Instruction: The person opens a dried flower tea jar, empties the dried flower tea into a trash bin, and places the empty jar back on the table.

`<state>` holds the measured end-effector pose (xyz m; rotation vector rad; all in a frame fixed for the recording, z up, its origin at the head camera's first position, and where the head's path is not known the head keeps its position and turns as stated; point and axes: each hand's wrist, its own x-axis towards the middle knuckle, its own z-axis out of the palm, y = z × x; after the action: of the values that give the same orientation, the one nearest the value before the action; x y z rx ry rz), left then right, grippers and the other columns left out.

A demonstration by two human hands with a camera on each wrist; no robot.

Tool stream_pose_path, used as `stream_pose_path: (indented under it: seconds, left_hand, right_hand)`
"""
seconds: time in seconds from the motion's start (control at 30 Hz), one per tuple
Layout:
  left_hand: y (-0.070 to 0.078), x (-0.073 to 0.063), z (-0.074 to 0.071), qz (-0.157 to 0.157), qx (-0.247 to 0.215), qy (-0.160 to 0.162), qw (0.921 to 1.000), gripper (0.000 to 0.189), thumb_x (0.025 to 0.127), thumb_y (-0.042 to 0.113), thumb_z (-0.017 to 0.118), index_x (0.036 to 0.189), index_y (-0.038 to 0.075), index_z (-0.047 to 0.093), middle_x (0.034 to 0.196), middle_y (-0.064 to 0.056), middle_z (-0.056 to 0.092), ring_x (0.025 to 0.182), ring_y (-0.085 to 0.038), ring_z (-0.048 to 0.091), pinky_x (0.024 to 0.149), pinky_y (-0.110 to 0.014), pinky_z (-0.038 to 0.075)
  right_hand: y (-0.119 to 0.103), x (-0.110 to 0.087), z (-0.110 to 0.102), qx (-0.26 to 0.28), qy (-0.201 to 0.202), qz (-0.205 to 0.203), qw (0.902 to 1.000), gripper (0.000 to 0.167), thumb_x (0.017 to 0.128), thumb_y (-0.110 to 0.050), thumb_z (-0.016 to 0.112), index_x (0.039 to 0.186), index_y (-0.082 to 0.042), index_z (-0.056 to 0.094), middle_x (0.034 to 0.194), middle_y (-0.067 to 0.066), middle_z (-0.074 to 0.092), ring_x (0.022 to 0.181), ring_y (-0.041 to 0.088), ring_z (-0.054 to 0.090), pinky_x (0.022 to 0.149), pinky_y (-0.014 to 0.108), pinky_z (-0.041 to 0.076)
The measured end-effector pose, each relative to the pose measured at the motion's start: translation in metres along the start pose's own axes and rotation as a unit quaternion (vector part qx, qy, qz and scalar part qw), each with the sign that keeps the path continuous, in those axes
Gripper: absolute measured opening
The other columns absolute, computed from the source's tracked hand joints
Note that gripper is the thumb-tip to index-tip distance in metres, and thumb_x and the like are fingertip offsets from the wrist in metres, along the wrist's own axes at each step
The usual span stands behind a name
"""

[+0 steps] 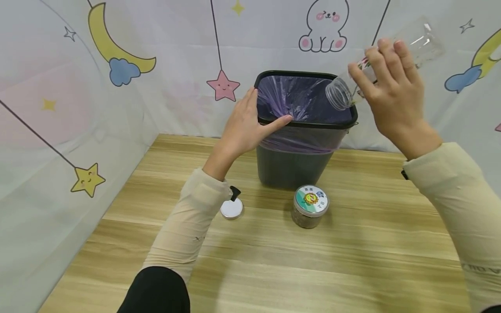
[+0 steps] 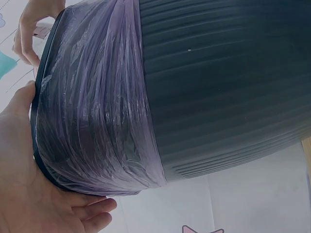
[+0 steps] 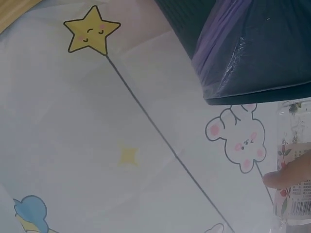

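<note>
A clear, wide-mouthed plastic jar with a printed label is tilted, its threaded mouth lower and over the bin's right rim. My right hand grips it around the label. The dark trash bin stands upright, lined with a purple plastic bag folded over its rim. At the bin's left side my left hand rests with fingers extended along the outside and the thumb across the front rim. Whether anything is inside the bin cannot be seen.
In front of the bin stands a closed round tub with a cartoon flower lid. A white round lid lies by my left wrist. The wooden tabletop meets a printed cloth backdrop behind and on the left.
</note>
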<state>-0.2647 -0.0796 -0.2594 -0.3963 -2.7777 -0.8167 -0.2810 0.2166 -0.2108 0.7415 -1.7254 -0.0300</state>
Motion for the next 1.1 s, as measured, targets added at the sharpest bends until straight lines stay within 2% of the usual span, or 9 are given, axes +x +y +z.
stream_pose_path:
  seconds: [0.07, 0.23, 0.37, 0.47, 0.67, 0.93, 1.03, 1.1]
  left_hand:
    - [-0.0001, -0.0002, 0.0002, 0.001, 0.001, 0.000, 1.0000, 0.117, 0.081, 0.082, 0.050, 0.160, 0.007, 0.008, 0.166, -0.007, 0.007, 0.151, -0.020, 0.005, 0.120, -0.036, 0.008]
    - [-0.0003, -0.0008, 0.0007, 0.001, -0.001, -0.002, 1.0000, 0.117, 0.082, 0.082, 0.050, 0.160, 0.006, 0.008, 0.166, -0.007, 0.006, 0.151, -0.020, 0.005, 0.120, -0.036, 0.008]
    - [-0.0007, -0.0007, 0.0007, -0.001, -0.004, -0.001, 1.0000, 0.117, 0.082, 0.082, 0.050, 0.160, 0.007, 0.007, 0.166, -0.007, 0.006, 0.151, -0.020, 0.006, 0.120, -0.036, 0.009]
    - [-0.0008, -0.0005, 0.0003, -0.002, -0.003, -0.001, 1.0000, 0.117, 0.082, 0.082, 0.050, 0.160, 0.007, 0.007, 0.166, -0.006, 0.006, 0.151, -0.020, 0.005, 0.120, -0.036, 0.009]
    - [-0.0006, -0.0002, -0.0002, -0.002, 0.001, 0.000, 1.0000, 0.117, 0.082, 0.082, 0.050, 0.160, 0.007, 0.007, 0.166, -0.008, 0.007, 0.151, -0.019, 0.006, 0.120, -0.035, 0.009]
    - [-0.0009, 0.0001, 0.0005, -0.003, -0.001, -0.001, 1.0000, 0.117, 0.082, 0.083, 0.049, 0.160, 0.008, 0.006, 0.166, -0.006, 0.006, 0.151, -0.018, 0.005, 0.120, -0.035, 0.009]
    - [-0.0005, 0.0008, 0.0005, -0.002, 0.001, -0.001, 1.0000, 0.117, 0.082, 0.083, 0.049, 0.160, 0.007, 0.007, 0.166, -0.007, 0.007, 0.151, -0.019, 0.005, 0.120, -0.035, 0.009]
    - [-0.0004, 0.0008, 0.0007, -0.002, 0.002, -0.002, 1.0000, 0.117, 0.082, 0.083, 0.049, 0.160, 0.007, 0.007, 0.166, -0.007, 0.007, 0.151, -0.019, 0.005, 0.120, -0.035, 0.009]
  right_hand:
    - [-0.0007, 0.0003, 0.0002, -0.004, -0.001, -0.015, 0.9999, 0.033, 0.097, 0.008, 0.046, 0.116, -0.009, 0.066, 0.128, 0.018, 0.060, 0.132, 0.032, 0.048, 0.115, 0.043, 0.030]
    - [-0.0033, 0.0036, -0.0002, -0.007, 0.011, -0.025, 0.9996, 0.032, 0.098, 0.009, 0.045, 0.114, -0.008, 0.067, 0.127, 0.017, 0.062, 0.131, 0.030, 0.050, 0.114, 0.042, 0.032]
    - [-0.0043, 0.0065, -0.0007, -0.003, 0.014, -0.033, 0.9994, 0.030, 0.098, 0.009, 0.049, 0.114, -0.008, 0.067, 0.127, 0.016, 0.062, 0.132, 0.028, 0.050, 0.114, 0.042, 0.032]
    - [-0.0037, 0.0070, -0.0009, -0.005, -0.001, -0.059, 0.9982, 0.031, 0.096, 0.010, 0.050, 0.117, -0.007, 0.066, 0.129, 0.016, 0.060, 0.133, 0.028, 0.048, 0.114, 0.042, 0.032]
    - [-0.0016, 0.0058, -0.0012, -0.019, -0.013, -0.086, 0.9960, 0.038, 0.093, 0.015, 0.049, 0.120, -0.007, 0.065, 0.130, 0.017, 0.060, 0.135, 0.027, 0.046, 0.114, 0.040, 0.032]
    - [-0.0079, 0.0081, -0.0023, -0.011, 0.026, -0.046, 0.9985, 0.031, 0.098, 0.011, 0.045, 0.112, -0.007, 0.067, 0.124, 0.015, 0.063, 0.130, 0.028, 0.052, 0.113, 0.042, 0.034]
    - [-0.0088, 0.0062, -0.0031, -0.005, 0.021, -0.037, 0.9991, 0.031, 0.099, 0.009, 0.043, 0.112, -0.007, 0.067, 0.125, 0.016, 0.062, 0.130, 0.029, 0.051, 0.113, 0.043, 0.032]
    - [-0.0075, 0.0039, -0.0028, -0.007, 0.017, -0.021, 0.9996, 0.028, 0.099, 0.007, 0.047, 0.112, -0.007, 0.066, 0.126, 0.016, 0.062, 0.131, 0.030, 0.050, 0.114, 0.044, 0.032]
